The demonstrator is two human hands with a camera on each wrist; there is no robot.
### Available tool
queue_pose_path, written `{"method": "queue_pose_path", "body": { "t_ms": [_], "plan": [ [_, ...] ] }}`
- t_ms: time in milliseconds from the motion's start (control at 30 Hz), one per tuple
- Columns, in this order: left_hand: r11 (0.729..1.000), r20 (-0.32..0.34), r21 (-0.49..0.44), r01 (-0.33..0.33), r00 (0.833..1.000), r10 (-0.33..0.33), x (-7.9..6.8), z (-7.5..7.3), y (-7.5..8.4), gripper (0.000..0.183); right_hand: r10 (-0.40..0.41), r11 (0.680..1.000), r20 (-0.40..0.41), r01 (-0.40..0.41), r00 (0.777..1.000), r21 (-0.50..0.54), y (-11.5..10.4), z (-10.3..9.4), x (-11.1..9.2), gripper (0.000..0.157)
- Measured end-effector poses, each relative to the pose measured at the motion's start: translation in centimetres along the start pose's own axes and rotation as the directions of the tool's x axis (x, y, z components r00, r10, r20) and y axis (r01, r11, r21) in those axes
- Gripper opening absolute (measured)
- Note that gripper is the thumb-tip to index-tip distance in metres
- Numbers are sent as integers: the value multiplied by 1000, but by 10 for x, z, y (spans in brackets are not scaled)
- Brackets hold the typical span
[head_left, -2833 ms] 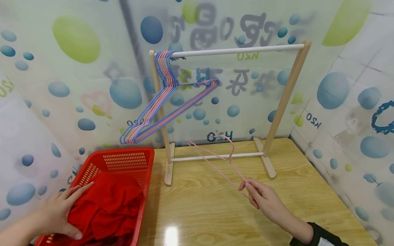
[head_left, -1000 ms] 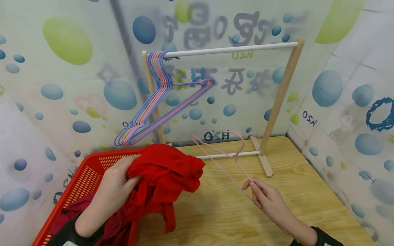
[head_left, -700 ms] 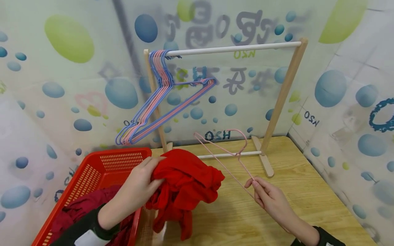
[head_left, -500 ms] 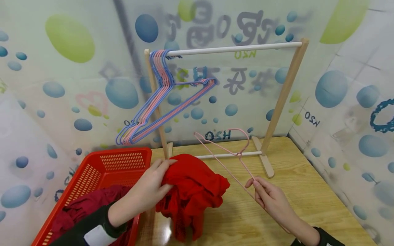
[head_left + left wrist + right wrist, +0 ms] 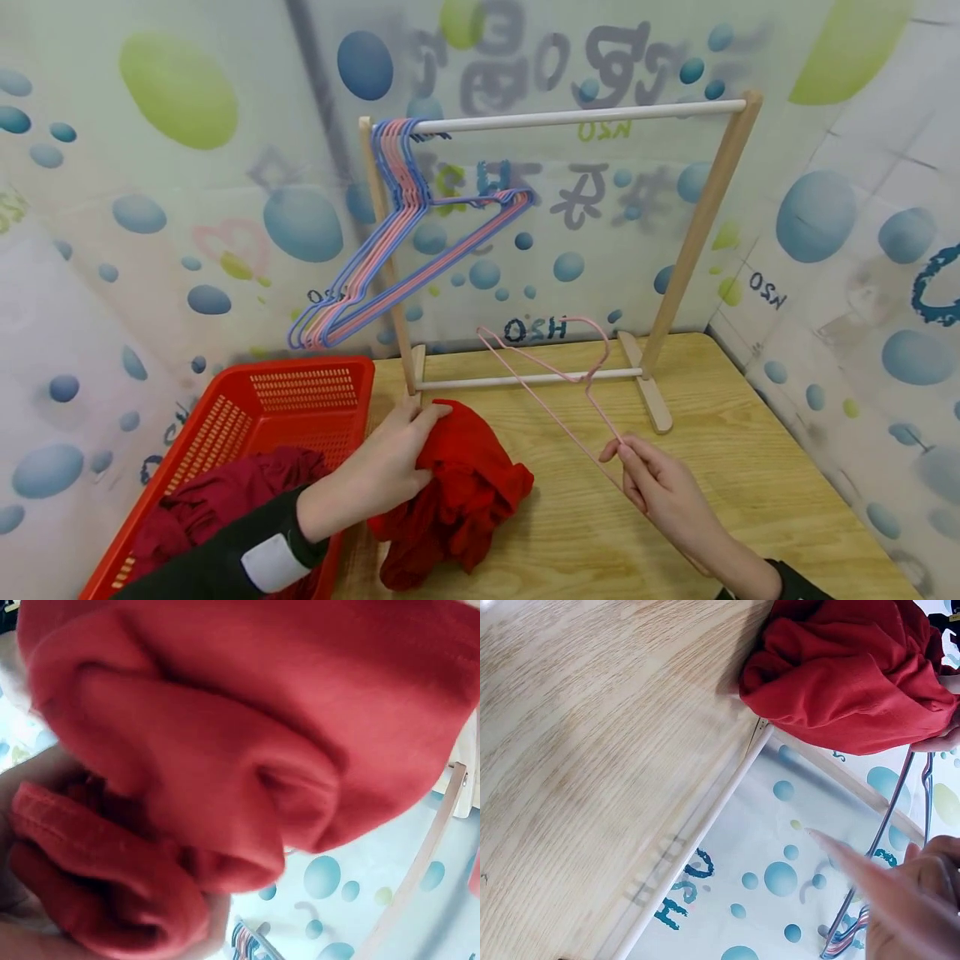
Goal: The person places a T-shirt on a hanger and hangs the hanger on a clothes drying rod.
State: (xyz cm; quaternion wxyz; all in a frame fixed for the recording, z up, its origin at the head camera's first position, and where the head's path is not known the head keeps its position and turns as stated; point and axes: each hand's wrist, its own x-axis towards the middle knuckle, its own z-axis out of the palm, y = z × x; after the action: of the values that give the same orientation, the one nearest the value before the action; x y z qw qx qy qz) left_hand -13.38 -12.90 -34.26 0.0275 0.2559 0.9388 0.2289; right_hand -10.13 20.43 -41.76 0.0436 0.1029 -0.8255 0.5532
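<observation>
Head view, then: what can you read?

"H2O" in dark blue lettering (image 5: 558, 329), mirror-written, on the spotted backdrop (image 5: 652, 208). The large grey characters (image 5: 585, 197) I can't decipher.

And the white patch (image 5: 274, 564) on the left sleeve (image 5: 225, 542)?

Too small to tell whether it bears print.

Where are the hands?

The left hand (image 5: 390, 458) grips a bunched red cloth (image 5: 480, 483) just right of the red basket (image 5: 300, 365); I can't tell whether the cloth fully rests on the table (image 5: 750, 458). The right hand (image 5: 663, 479) pinches a pink hanger (image 5: 588, 381) by its lower corner, tilted, apart from the cloth.

What else?

Dark red fabric (image 5: 232, 500) lies in the basket, and blue and pink hangers (image 5: 405, 196) hang bunched at the left end of the rack (image 5: 585, 118).
</observation>
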Motion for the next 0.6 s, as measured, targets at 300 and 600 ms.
{"method": "queue_pose_path", "body": {
  "t_ms": [300,600],
  "plan": [
    [995,111,-74,66,992,-58,-1,1,-6,83,33,999,14,-33,999,12,-3,2,0,30],
    [994,219,-100,37,976,-15,-7,-1,-14,112,75,997,13,-75,997,3,0,2,-1,31]
  ]
}}
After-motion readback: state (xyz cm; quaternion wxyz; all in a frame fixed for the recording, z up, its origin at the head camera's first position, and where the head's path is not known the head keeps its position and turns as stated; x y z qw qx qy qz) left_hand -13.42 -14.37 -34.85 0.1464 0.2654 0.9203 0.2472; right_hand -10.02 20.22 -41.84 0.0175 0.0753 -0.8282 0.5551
